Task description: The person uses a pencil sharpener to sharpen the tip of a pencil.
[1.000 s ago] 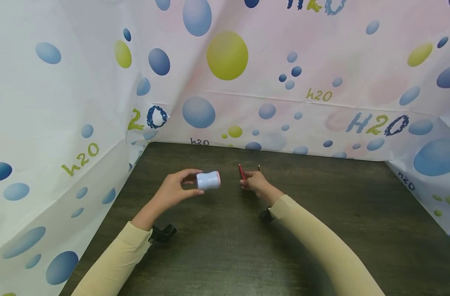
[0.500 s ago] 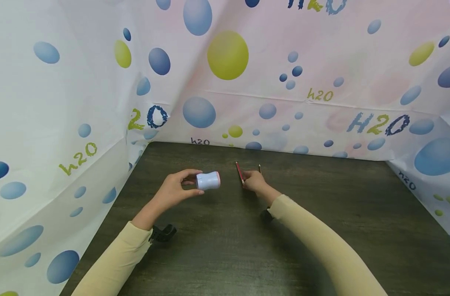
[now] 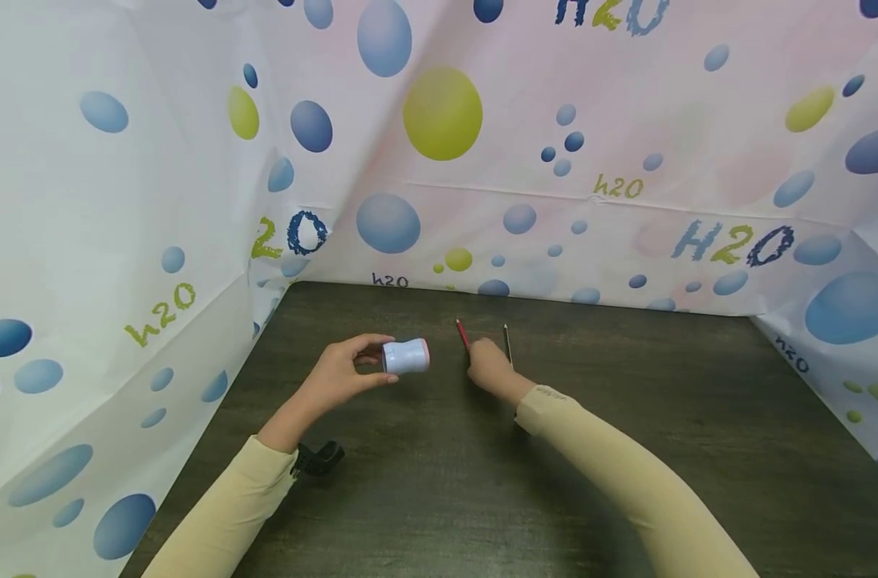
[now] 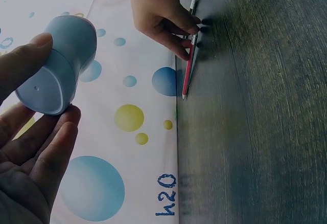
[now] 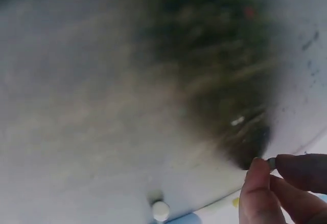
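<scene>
My left hand (image 3: pixel 338 371) holds a small pale-blue container (image 3: pixel 406 356) on its side, above the table, between thumb and fingers. A pinkish-red rim marks its right end; in the left wrist view the closed base of the container (image 4: pixel 43 87) faces the camera. Over the table, my right hand (image 3: pixel 493 369) pinches a red pencil (image 3: pixel 462 331) near its rear end, the tip pointing away. A dark pencil (image 3: pixel 507 341) lies just right of that hand. In the right wrist view the fingertips (image 5: pixel 257 175) pinch a small pencil end.
The dark wooden table (image 3: pixel 410 466) stretches around both hands. A white sheet (image 3: pixel 526 177) printed with coloured bubbles stands along its back and sides. A black wrist mount (image 3: pixel 319 458) sits under the left sleeve.
The right hand has turned over more, its back now facing up, and the red pencil's tip has swung slightly left. More of the dark pencil shows. The left hand keeps its hold on the container.
</scene>
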The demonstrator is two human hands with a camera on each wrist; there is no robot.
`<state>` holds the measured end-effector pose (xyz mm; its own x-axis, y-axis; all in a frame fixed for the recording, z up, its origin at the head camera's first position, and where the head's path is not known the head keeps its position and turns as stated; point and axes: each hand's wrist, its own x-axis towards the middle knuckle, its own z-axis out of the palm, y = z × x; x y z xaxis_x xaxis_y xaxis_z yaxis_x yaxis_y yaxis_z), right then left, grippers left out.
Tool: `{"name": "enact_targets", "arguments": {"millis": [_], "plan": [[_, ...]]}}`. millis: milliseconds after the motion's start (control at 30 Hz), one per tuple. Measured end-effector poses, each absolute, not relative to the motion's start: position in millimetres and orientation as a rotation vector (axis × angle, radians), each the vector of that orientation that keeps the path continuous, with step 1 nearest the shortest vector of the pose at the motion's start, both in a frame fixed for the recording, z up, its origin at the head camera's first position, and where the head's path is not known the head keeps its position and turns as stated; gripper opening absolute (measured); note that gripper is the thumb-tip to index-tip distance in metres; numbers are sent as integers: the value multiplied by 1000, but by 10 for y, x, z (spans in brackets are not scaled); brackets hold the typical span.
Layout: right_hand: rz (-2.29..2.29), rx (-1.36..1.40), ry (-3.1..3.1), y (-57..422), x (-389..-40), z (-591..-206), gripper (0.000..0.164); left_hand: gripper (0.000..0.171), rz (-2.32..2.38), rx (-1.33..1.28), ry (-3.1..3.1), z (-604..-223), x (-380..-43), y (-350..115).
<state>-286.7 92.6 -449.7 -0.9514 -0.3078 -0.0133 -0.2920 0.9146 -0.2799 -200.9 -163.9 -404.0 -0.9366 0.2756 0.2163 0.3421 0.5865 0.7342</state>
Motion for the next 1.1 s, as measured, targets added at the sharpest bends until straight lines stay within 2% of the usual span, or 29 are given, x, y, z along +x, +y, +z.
{"name": "enact_targets", "arguments": {"millis": [67,200,567,1100], "plan": [[-323,-487,3030,892,-2836,-4489,18,55,-1284,-530,-2728,-4041,-2006,-1642],[-234,-477,3041,817,-2799,-4483,12,55,-1281,-527,-2732,-4049,-2006,-1647],[-111,-447,3079,708,-2749,-4491,19,56,-1272,-517,-2741,-4047,-2016,-1664],[-82,-496,3104,746,-2706,-4491,21,56,-1316,-466,-2751,-4057,-2056,-1690]]}}
